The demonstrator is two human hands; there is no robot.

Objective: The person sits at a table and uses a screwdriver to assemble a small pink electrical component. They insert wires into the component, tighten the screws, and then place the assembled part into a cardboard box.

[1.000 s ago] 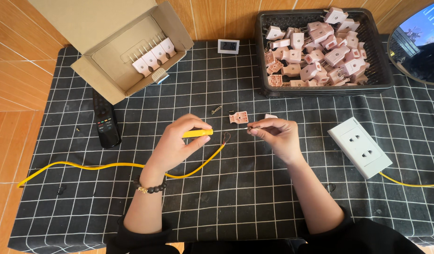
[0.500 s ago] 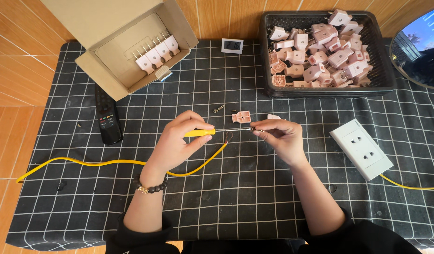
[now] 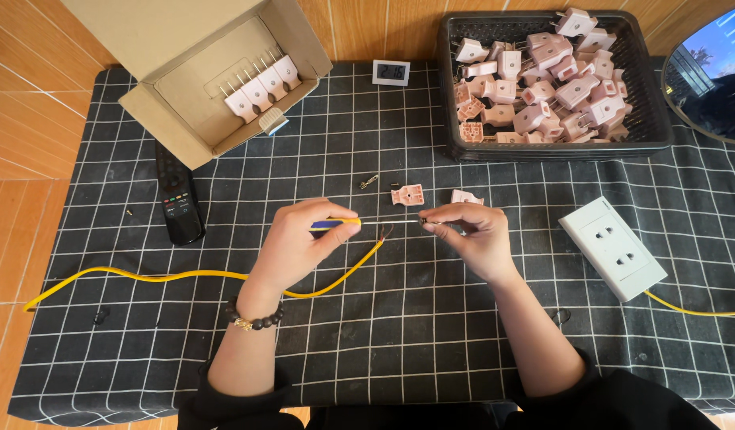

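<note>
Little is shifting since earlier: left hand [image 3: 304, 239] is gripping a screwdriver [image 3: 335, 224], right hand [image 3: 471, 235] pinching a screw [image 3: 423, 219], centre table [image 3: 383, 358]. Plug half [image 3: 407, 193] is lying at twelve o'clock. Screw-fitting step; tip needs aligning.

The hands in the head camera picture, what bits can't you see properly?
- Head view: whatever the right hand pinches is too small and hidden by its fingers.
- Head view: the tool in the left hand is mostly covered; only its yellow and blue handle and thin shaft show.
- Head view: the round mirror is cut off by the right edge.
</note>
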